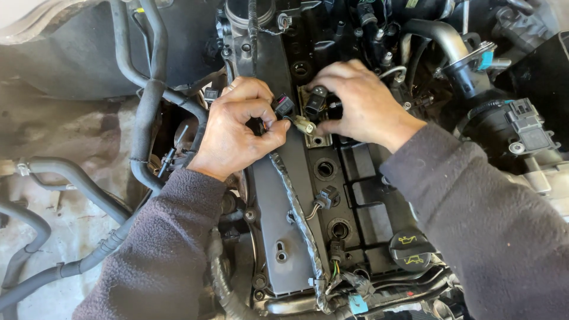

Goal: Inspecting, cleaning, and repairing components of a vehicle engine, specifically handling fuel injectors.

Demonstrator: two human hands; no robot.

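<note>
Near the middle of the frame, over the dark engine cover (355,201), the left hand (234,127) pinches a small black plug (283,105) between thumb and bent fingers. Just right of it, the right hand (355,104) closes its fingers round a black ignition coil (315,101) that stands in the cover. A beige connector (305,124) sits between both hands. A wrapped wire bundle (296,207) runs down toward the lower centre, and an oil cap (412,249) sits at lower right.

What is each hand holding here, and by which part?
The left hand pinches a black wiring connector by its rear, wire end. The right hand grips a black ignition coil around its top, over the engine cover.
</note>
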